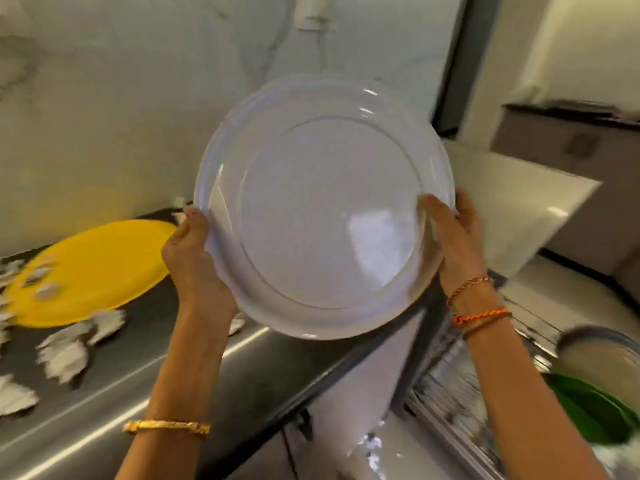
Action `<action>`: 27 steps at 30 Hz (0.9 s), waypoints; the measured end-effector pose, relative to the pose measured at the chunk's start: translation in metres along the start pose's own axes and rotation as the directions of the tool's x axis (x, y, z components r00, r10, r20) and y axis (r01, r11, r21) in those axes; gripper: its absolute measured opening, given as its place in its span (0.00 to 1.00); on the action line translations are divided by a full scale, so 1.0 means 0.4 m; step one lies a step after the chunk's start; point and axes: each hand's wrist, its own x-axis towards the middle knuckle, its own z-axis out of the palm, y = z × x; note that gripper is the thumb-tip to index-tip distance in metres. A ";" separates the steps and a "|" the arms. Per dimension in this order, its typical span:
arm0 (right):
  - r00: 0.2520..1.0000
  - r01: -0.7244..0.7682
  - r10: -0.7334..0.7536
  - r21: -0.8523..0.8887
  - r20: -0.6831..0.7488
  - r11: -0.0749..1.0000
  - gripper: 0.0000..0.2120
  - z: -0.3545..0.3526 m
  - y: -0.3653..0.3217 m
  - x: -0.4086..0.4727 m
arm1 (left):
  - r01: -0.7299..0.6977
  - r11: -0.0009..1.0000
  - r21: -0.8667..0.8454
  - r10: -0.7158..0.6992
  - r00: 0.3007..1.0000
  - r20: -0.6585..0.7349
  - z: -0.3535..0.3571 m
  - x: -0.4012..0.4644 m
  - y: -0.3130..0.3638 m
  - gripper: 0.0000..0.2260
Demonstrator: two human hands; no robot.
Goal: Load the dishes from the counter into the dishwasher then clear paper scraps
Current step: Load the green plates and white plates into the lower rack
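Both hands, left hand (187, 251) and right hand (457, 237), are gripping opposite rims of the white plate (322, 209), tilting it upright for slotting into the dishwasher rack (460, 393).

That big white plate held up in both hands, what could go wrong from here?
The white plate is gripped only at its rim by the left hand and right hand, so it might slip. Swinging it toward the rack, it could knock the green dish already there.
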 end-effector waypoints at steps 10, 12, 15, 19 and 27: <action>0.872 -0.068 -0.169 -0.455 -0.459 0.888 0.25 -0.644 -0.091 -0.070 | 0.217 0.961 0.170 -0.276 0.759 0.590 0.487 -0.355 -0.174 0.13; 0.847 -0.228 -0.070 -0.477 -0.528 0.849 0.21 -0.789 -0.067 -0.085 | 0.378 0.895 0.238 -0.429 0.580 0.692 0.567 -0.420 -0.246 0.05; 0.738 -0.558 0.277 -0.326 -0.615 0.763 0.16 -0.961 -0.034 -0.118 | 0.433 0.777 0.458 -0.626 0.447 0.639 0.681 -0.526 -0.354 0.16; 0.544 -0.767 0.561 -0.099 -0.624 0.634 0.10 -1.129 0.023 -0.192 | 0.562 0.568 0.601 -0.817 0.300 0.492 0.741 -0.655 -0.498 0.22; 0.243 -0.773 0.758 0.351 -0.606 0.528 0.12 -1.408 0.223 -0.146 | 0.708 0.267 0.654 -0.954 0.291 0.073 0.823 -0.824 -0.806 0.09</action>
